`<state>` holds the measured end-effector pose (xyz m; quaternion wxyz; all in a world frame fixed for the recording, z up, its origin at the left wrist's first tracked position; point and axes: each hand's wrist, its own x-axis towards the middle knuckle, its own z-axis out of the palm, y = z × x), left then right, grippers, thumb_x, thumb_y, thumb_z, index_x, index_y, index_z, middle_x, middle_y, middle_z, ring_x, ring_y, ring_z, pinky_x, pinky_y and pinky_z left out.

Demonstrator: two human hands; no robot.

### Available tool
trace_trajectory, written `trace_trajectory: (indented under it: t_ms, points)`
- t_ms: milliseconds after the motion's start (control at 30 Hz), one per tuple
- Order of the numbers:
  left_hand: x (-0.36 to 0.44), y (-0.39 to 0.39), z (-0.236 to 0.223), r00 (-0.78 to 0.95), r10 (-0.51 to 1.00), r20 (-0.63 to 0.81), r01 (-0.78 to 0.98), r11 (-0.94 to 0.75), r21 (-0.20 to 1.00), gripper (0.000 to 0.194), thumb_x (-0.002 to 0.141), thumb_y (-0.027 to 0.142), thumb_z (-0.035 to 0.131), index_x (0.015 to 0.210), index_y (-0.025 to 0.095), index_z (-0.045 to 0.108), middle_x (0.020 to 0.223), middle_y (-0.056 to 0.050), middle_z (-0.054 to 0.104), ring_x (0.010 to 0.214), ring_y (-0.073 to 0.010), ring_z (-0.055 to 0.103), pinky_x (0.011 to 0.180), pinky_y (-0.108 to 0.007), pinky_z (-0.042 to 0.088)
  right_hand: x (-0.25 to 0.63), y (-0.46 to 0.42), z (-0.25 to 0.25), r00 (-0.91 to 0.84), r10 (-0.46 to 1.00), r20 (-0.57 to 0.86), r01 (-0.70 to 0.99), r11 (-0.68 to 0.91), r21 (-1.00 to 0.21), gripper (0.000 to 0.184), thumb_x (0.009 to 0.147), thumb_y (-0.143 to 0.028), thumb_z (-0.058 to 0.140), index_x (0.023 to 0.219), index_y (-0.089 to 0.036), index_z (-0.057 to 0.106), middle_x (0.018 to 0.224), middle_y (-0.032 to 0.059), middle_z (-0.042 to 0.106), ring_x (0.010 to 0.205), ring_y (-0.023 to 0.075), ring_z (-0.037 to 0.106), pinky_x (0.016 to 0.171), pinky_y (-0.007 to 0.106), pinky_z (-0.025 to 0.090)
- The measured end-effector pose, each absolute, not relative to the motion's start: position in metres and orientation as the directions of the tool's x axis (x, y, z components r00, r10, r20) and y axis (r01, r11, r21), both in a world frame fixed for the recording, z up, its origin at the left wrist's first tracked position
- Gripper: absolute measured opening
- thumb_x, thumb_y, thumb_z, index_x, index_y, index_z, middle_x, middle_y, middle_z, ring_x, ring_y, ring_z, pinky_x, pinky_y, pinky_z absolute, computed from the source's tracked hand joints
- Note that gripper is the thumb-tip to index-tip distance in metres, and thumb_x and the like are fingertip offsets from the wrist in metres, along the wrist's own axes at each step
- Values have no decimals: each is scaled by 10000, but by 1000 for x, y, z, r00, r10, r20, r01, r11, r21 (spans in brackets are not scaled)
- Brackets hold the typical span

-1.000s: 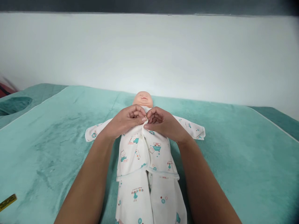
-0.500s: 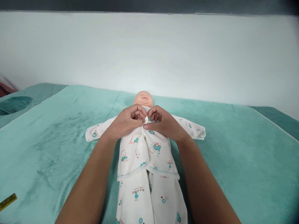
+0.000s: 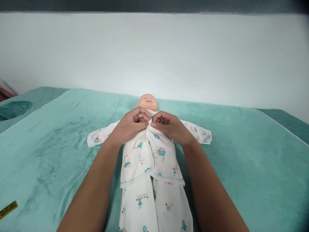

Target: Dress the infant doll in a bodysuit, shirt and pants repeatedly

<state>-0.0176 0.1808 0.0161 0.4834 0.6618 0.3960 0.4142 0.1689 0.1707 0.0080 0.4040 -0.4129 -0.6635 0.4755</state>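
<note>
A baby doll (image 3: pixel 147 101) lies on its back, head away from me, dressed in a white printed baby shirt (image 3: pixel 137 161) and matching trousers (image 3: pixel 140 212). At the upper chest my left hand (image 3: pixel 135 124) pinches the left front edge of the shirt. My right hand (image 3: pixel 170 125) is closed on the other front edge, thumb and fingertips almost touching those of the left. Any fastener between the fingertips is too small and covered to make out. Below the hands the two front edges meet loosely, parting at the hem. Both sleeves stretch out sideways.
A green plush cover (image 3: pixel 241 167) spreads under the doll. Behind it rises a pale wall (image 3: pixel 154 54). A yellow and black strip (image 3: pixel 8 210) lies at the lower left, and a red object (image 3: pixel 5 93) shows at the far left edge.
My right thumb and fingers have drawn closer together on the shirt edge, the thumb moving slightly up. The left hand has barely moved.
</note>
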Motion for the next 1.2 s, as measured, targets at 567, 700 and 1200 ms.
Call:
trace_trajectory:
  t_ms: [567,700,1200]
  points:
    - [-24,176,30,382,911,155,388,-310,868,293,865,286,529,603,171,592,572,31,547,574,-94,485,579,-234,353,164,162,23,-304,945,118,287,209,-935,346,875,-498,538,718,-190,521,665,-37,489,585,84,396,544,238,303]
    - [-31,177,30,446,885,133,336,-303,892,391,905,380,511,592,159,588,563,25,561,547,-87,496,559,-224,377,162,143,44,-346,938,0,598,220,-770,400,886,-471,509,628,-189,392,586,-44,408,528,81,317,474,253,217]
    - [-47,177,37,704,700,-119,328,-171,929,179,828,342,671,763,176,679,638,18,662,583,-101,612,582,-205,455,117,104,55,-112,993,-38,938,93,-334,93,772,-261,512,737,-194,459,647,-2,501,511,98,306,512,275,202]
